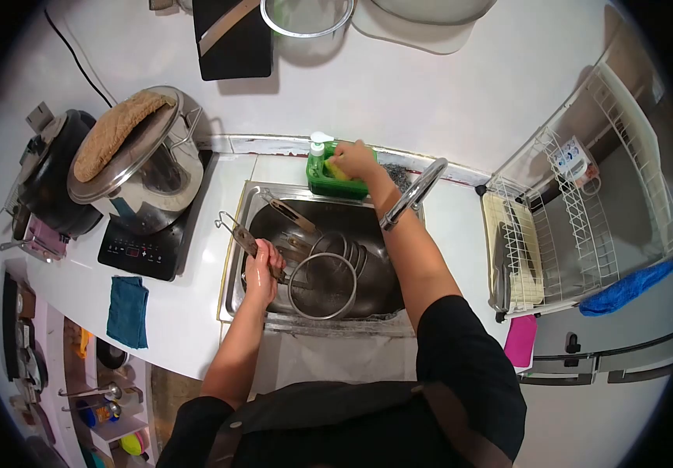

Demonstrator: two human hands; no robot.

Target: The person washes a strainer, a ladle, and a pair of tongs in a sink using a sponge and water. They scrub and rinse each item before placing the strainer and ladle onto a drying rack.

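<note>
Clasping long-handled strainer in left hand, over steel sink. Pinching yellow sponge with right hand — at green caddy, twelve o'clock.

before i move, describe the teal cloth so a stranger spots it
Find the steel sink, then the glossy black cooktop to its left. The folded teal cloth lies on the white counter at its near side, matte blue-green beside shiny black.

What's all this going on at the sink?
Someone is at the sink. Their left hand grips a long-handled utensil over the basin, where more kitchenware lies. Their right hand reaches into a green container behind the sink, at a yellow sponge; whether it grips the sponge isn't clear.
</note>
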